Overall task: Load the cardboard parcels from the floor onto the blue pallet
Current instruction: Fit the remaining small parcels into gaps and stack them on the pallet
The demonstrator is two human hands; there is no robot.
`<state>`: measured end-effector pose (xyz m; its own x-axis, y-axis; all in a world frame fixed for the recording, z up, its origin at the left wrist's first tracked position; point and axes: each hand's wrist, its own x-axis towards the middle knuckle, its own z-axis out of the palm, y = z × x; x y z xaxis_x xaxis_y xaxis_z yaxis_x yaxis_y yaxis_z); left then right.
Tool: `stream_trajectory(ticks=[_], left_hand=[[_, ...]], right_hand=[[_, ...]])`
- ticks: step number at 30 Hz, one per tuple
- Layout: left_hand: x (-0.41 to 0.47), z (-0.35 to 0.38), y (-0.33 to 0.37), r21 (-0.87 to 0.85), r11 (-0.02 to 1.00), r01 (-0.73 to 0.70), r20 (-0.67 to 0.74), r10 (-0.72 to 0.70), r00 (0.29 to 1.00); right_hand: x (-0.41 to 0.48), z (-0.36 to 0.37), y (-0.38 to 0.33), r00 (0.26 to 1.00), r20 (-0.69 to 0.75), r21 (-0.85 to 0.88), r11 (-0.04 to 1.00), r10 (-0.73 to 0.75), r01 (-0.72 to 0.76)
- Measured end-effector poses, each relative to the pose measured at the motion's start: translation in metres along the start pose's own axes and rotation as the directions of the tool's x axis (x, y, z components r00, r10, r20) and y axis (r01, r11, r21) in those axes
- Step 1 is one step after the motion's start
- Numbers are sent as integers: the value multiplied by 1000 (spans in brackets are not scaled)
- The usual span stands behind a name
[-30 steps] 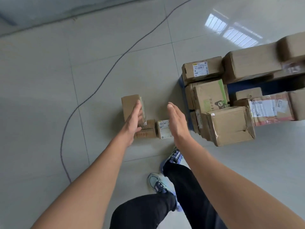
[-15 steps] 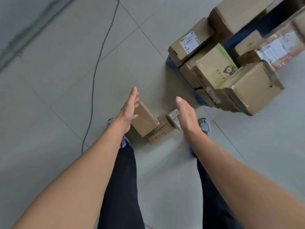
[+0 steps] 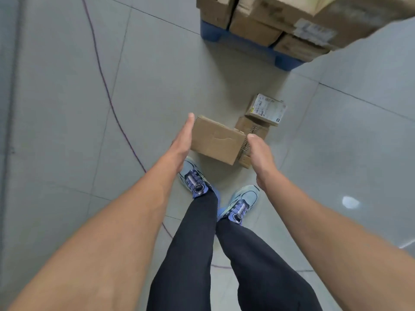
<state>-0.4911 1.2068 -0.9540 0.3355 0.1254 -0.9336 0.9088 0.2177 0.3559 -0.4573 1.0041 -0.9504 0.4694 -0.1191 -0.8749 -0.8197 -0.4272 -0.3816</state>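
Plain parcel [image 3: 217, 140] pressed between hands, just past shoes [image 3: 197, 180]. Left hand [image 3: 182, 142] laid flat on left face, fingers straight. Right hand [image 3: 260, 158] set against right face, finger curl could not be told. Small parcels [image 3: 266, 108] seen on floor [image 3: 157, 86] beyond. Blue pallet [image 3: 287, 62], stacked, farthest.

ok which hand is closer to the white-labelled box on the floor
Right. The right hand is at the right end of the plain parcel, just this side of the white-labelled box. The left hand lies flat against the parcel's opposite end, farther off.
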Motion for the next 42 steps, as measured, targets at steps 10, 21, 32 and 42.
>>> stream_trajectory(ticks=[10,21,32,42], left_hand=[[56,6,-26,137,991,-5,38,0,999],[5,-10,-13,50,995,-90,-4,90,996],[-81,-48,66,-47,969,-243,-69,239,968],[-90,-134,171,105,951,-292,108,281,954]], right_hand=[[57,38,49,997,5,179,981,74,-74],[-3,32,29,1000,-14,368,930,-18,22],[-89,21,-58,959,-90,414,866,-269,282],[-124,83,-156,944,-194,500,801,-266,329]])
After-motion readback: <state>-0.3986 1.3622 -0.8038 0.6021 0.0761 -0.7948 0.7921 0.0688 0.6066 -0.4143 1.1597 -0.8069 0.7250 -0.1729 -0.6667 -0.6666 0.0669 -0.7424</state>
